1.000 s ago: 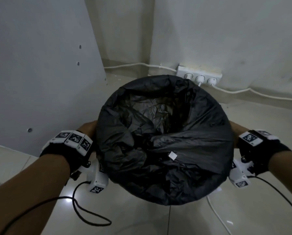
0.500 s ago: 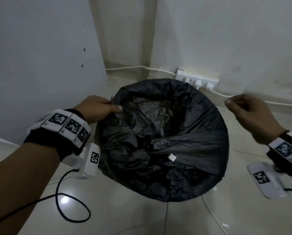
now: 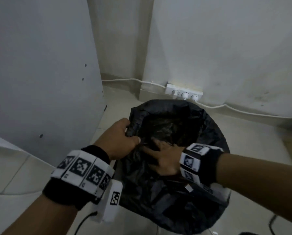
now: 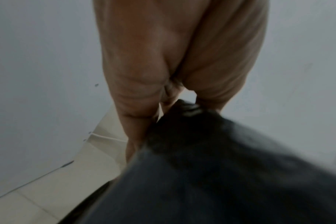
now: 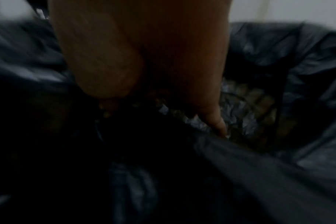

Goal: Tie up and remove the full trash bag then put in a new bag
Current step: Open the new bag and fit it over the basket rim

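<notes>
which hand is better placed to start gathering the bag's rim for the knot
Left, probably. The left hand already grips a bunched fold of the trash bag at its left rim. The right hand lies on the plastic inside the opening, fingers spread, and shows no clear grip.

White power strip; wall cable

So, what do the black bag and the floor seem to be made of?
Trash bag: thin black plastic film, it seems; it crumples into fine creases with a dull sheen and bunches where the left hand grips it.
Floor: pale glossy tiles, probably ceramic; straight joint lines and a soft shine show.
</notes>
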